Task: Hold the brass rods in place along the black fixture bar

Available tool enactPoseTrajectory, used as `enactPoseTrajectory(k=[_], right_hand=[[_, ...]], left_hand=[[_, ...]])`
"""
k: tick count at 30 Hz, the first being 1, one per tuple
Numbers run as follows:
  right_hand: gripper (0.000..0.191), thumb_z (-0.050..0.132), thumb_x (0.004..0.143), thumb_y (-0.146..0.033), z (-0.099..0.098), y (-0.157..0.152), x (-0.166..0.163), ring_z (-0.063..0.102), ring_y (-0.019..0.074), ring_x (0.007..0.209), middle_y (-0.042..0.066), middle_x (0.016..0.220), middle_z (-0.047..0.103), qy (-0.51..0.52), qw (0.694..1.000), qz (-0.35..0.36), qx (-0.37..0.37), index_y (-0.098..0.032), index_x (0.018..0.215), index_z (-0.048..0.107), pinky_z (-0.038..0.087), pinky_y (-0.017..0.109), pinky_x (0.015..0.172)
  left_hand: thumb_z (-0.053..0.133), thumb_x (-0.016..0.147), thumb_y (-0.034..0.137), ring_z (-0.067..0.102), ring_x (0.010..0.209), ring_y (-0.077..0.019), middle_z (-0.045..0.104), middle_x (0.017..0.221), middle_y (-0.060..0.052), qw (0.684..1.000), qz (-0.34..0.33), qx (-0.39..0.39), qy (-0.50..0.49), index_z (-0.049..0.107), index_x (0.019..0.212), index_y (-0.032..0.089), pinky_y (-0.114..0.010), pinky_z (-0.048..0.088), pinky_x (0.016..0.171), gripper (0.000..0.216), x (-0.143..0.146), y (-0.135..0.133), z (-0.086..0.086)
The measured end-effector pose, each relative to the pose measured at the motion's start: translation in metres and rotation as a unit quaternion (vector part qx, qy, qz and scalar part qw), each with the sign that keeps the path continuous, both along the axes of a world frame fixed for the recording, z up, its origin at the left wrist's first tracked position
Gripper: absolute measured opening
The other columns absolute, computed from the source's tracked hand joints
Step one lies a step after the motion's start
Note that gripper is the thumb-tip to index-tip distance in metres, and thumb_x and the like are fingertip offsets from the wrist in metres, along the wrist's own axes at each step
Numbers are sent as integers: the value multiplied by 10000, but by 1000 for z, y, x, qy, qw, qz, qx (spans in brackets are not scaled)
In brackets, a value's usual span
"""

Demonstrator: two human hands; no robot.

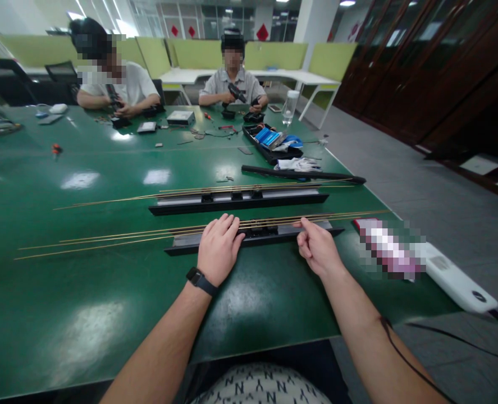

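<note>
- Two hands at near bar [183, 242], approx. centre of green table [118, 314]; bar runs L–R, w/ thin gold rods [92, 239] lengthwise over it, ends well past bar on L side, also past R end.
- L hand [220, 247]: palm down across rods + bar, L of bar's middle; fingers fwd, spread a bit, thumb apart. Dark watch [201, 280] on wrist.
- R hand [318, 245]: nr bar's R end; index out to rods, other fingers curled. Can't tell if rods are pinched.
- Far bar [181, 208]: just beyond, approx. parallel, w/ own gold rods [101, 202] on top.
- Behind that: black strip [282, 171], white glove [299, 164] beside it, then black tray [255, 143] w/ blue packs [268, 136].
- R side: pink item (blurred) [385, 247], white device [459, 280] w/ cord, nr table edge.
- Across table: 2 co-workers, one L [137, 84], one mid [249, 84] w/ drill [236, 92] in hand; bottle [289, 106] nearby.
</note>
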State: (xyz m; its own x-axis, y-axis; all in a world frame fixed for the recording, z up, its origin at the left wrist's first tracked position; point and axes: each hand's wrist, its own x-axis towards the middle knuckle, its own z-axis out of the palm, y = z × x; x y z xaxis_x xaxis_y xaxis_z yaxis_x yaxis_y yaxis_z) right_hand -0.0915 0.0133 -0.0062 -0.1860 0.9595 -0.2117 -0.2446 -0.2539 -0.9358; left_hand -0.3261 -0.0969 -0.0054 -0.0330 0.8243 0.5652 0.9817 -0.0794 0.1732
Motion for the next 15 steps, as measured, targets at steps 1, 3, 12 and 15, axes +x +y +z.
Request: enactPoseTrajectory(k=[1,3,12,15], right_hand=[[390,792,799,-506,0,0,0,317,42,266,-39,464,556,2,1000,-6,2,-147,902,680,184,161,286],[389,795,800,-503,0,-2,-1,311,39,271,-42,468,555,1,1000,0,8,-149,911,679,182,158,290],[387,771,819,-521,0,-3,-4,300,41,268,-48,459,546,8,1000,15,-2,-159,915,672,177,163,293],[386,781,814,-519,1,-5,-6,296,38,276,-48,468,550,4,999,35,3,-165,920,669,177,159,295]], left_hand=[[550,1014,302,581,1335,-290,672,1367,-117,1000,0,0,0,620,1325,161,-471,434,1134,349,0,0,0],[548,1014,302,581,1335,-291,671,1370,-117,1000,0,-1,0,621,1325,163,-472,434,1134,348,0,0,0],[540,1018,313,576,1340,-288,666,1378,-111,1000,1,-12,-4,617,1334,175,-472,427,1142,353,0,0,0],[535,1017,311,570,1348,-290,664,1380,-115,1000,0,-13,-9,615,1341,186,-477,426,1142,356,0,0,0]])
